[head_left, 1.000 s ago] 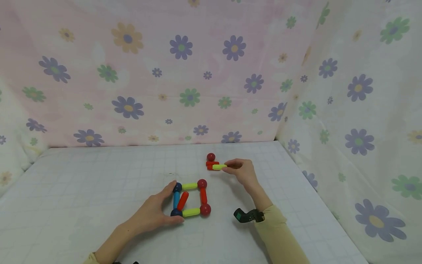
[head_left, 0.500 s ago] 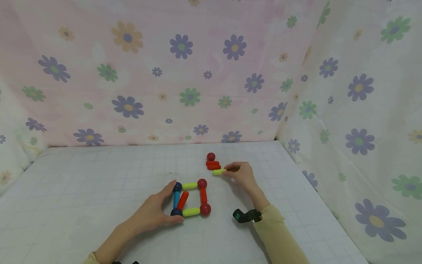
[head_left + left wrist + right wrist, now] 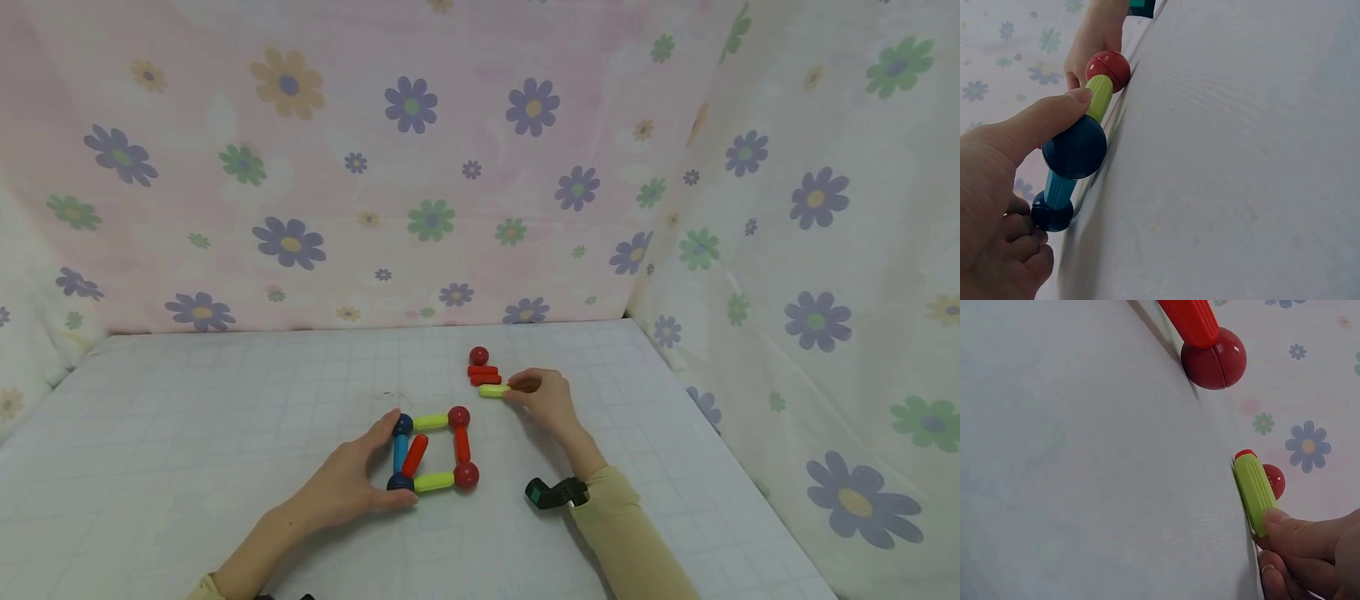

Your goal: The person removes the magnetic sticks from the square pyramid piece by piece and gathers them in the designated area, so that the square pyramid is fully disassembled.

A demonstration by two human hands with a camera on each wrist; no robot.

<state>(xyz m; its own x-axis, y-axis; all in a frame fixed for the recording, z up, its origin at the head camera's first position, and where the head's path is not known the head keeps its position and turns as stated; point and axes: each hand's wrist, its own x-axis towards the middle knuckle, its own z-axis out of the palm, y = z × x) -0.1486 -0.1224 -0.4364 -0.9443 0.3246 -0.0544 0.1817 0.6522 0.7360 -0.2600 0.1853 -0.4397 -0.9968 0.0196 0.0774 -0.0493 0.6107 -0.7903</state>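
A square of magnetic rods and balls (image 3: pixel 433 482) lies on the table, with blue balls on the left and red balls on the right. My left hand (image 3: pixel 343 477) holds its blue side, thumb at the near blue ball (image 3: pixel 1075 149) and fingers at the far blue ball (image 3: pixel 1052 212). Inside the square, a red rod (image 3: pixel 415 455) slants up from the near blue ball. Farther back, my right hand (image 3: pixel 549 404) pinches the right end of a yellow-green magnetic rod (image 3: pixel 1254 487) between thumb and fingers. That rod is just in front of two loose red rods (image 3: pixel 486 380).
Behind the loose red rods sits a single red ball (image 3: pixel 478 356). The white table (image 3: pixel 225 400) ends at a flowered cloth (image 3: pixel 337 192) at the back; a second flowered cloth (image 3: pixel 810 275) runs along the right.
My right hand has drawn the yellow-green rod from over the loose red rods toward me, then slightly left. My left hand and the square have stayed put.
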